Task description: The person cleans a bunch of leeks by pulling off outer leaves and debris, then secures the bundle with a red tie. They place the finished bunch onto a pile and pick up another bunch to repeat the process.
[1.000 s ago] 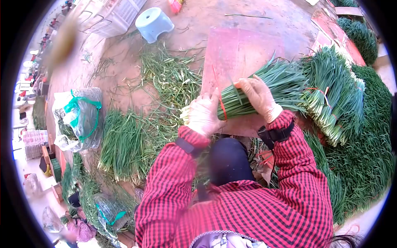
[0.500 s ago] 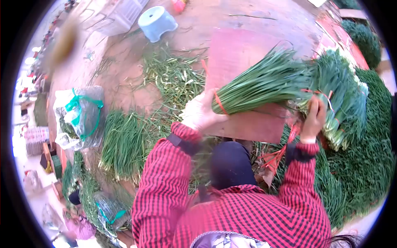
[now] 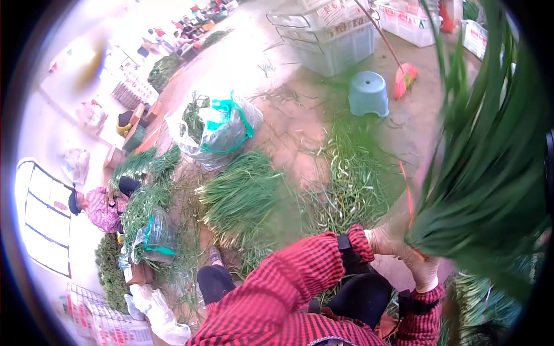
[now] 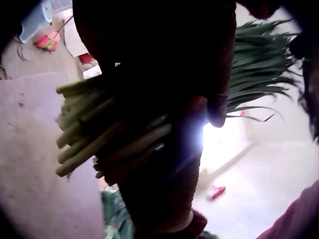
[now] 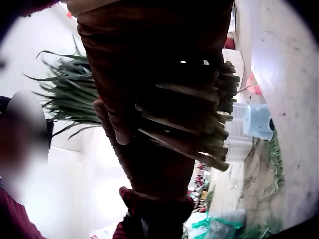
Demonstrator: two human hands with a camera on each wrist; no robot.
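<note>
A bundle of long green leafy stalks is held up at the right of the head view, its leaves spreading upward, large and partly blurred. My left hand grips its lower end, where an orange-red band shows. Below and beside it, my right hand holds the same end. Pale cut stems stick out between the two dark, backlit hands in the left wrist view. Across the right wrist view, the stem ends point right, with the fingers of both hands curled round the bundle.
Loose stalks and trimmings lie on the floor. Beyond are a plastic bag, a blue stool, a broom and plastic crates. Another person sits at the left. More bundles lie at lower right.
The bundle has been lifted from over the board and swung upright. My right hand has left the neighbouring bundles and now grips this one beside my left. The head view has turned left.
</note>
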